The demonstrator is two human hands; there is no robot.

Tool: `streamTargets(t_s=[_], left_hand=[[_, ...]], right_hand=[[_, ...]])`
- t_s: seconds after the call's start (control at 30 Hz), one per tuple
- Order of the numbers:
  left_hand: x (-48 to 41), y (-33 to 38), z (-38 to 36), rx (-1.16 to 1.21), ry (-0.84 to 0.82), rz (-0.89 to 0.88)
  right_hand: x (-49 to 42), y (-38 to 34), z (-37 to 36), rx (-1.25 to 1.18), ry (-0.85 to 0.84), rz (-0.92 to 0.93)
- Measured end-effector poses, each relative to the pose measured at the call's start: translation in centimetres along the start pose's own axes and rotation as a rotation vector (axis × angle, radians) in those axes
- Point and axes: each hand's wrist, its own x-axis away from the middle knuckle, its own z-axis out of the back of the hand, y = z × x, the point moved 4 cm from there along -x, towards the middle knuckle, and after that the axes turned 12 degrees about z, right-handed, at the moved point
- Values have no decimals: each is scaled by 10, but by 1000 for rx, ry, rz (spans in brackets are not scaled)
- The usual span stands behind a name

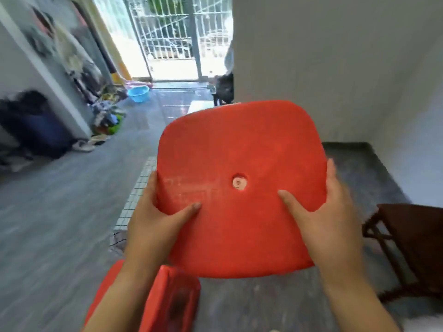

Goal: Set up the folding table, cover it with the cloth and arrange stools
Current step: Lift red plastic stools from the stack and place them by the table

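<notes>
A: We're at the stool step: both hands clamp the red plastic stool (242, 188), held up in front of us, off the floor. The left hand (158, 212) grips its left edge, the right hand (323, 212) its right edge.

B: The seat's smooth, a rounded square with a centre hole. More red stools (170, 300) lie below.

A: Next, we judge, we carry it to the table, which isn't in view. Tiled floor (60, 224); dark wooden stool (412, 245) to our right.

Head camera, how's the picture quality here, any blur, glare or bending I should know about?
Head view: the barred doorway is blown out by daylight; the clutter along the left wall is smeared by motion blur; wide-angle bending tilts the walls; the red stool seat and both hands, left hand and right hand, are fairly sharp.
</notes>
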Motion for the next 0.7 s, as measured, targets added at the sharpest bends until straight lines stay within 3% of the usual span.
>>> streamTargets(t_s=[0.2,0.33,0.7], left_hand=[[54,-38,202,58,379,42],[95,-54,297,33,606,71],[159,-89,420,-43,954,282]], right_hand=[[60,-164,-82,-154,-131,288],[98,-242,-126,-282,-228,408],[165,-352,-233,-463,-659,522]])
